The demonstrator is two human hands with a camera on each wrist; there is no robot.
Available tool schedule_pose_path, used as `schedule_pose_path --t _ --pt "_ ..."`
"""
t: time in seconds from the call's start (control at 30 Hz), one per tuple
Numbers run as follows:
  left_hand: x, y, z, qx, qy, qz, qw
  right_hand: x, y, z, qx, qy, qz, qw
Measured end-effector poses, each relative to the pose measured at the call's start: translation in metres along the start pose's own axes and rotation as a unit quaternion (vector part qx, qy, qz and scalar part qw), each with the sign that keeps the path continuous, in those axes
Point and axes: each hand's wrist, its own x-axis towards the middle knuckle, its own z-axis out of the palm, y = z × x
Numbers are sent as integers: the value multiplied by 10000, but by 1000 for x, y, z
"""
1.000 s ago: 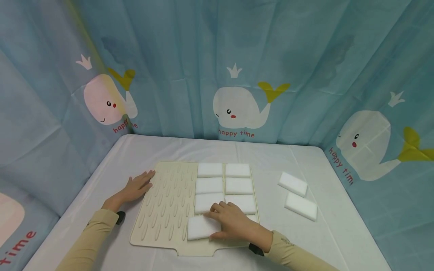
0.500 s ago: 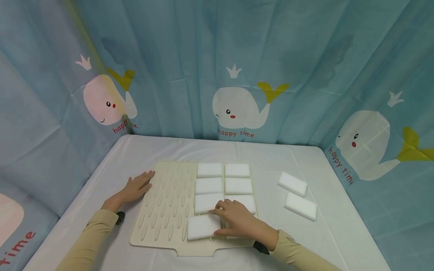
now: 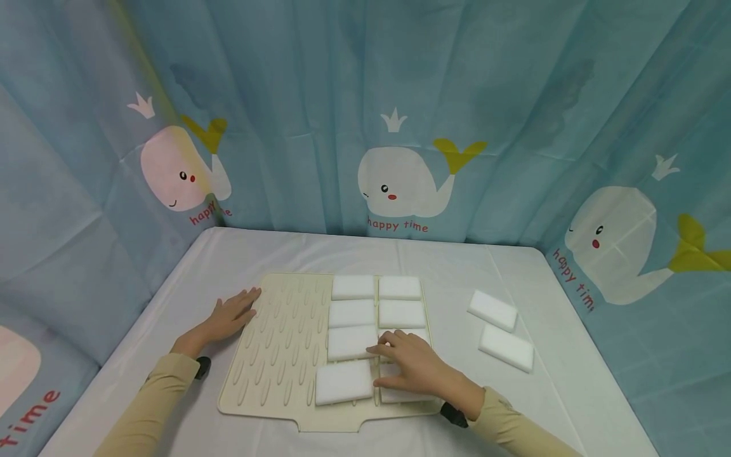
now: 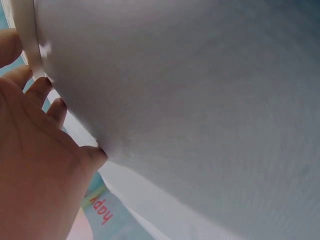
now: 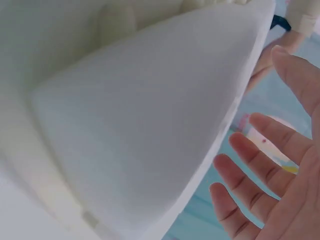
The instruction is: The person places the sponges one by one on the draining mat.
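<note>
White sponge blocks lie in two columns on the right half of a beige ridged mat (image 3: 274, 343). My right hand (image 3: 408, 362) is over the right column with thumb and fingers spread, holding nothing. Beneath it the front right sponge (image 3: 400, 396) is partly covered. Just left of the thumb sits the front left sponge (image 3: 344, 383), slightly askew. The right wrist view shows a sponge (image 5: 150, 115) close up, apart from the spread fingers. My left hand (image 3: 225, 315) rests with extended fingertips at the mat's left edge; in the left wrist view the hand (image 4: 40, 155) grips nothing.
Two loose sponges, one farther back (image 3: 492, 311) and one nearer (image 3: 506, 348), lie on the white tablecloth (image 3: 457, 260) right of the mat. A blue whale-print curtain (image 3: 297, 127) hangs behind and beside the table. The mat's tab (image 3: 329, 423) points toward me.
My right hand has drawn off the front left sponge, moving right and slightly back over the right column. The left hand, the mat and the sponges stay in place.
</note>
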Motion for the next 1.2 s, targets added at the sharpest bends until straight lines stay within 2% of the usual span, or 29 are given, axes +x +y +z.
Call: schedule_pose_path --t 0.27,0.5,0.67,0.93,1.2 --pt "-1 4 -1 5 17 -5 10000 -10 15 -7 25 158 269 9995" --pt "-1 5 0 18 116 103 9999 -19 28 -14 98 350 465 9983" --pt "-1 4 0 5 66 106 9999 -28 39 -18 4 548 560 9969" --pt "-1 4 -2 1 33 125 9999 -49 62 -23 -306 763 894 9926" --pt "-2 5 -2 -67 111 265 9996 -75 79 -28 -337 989 1295 9861"
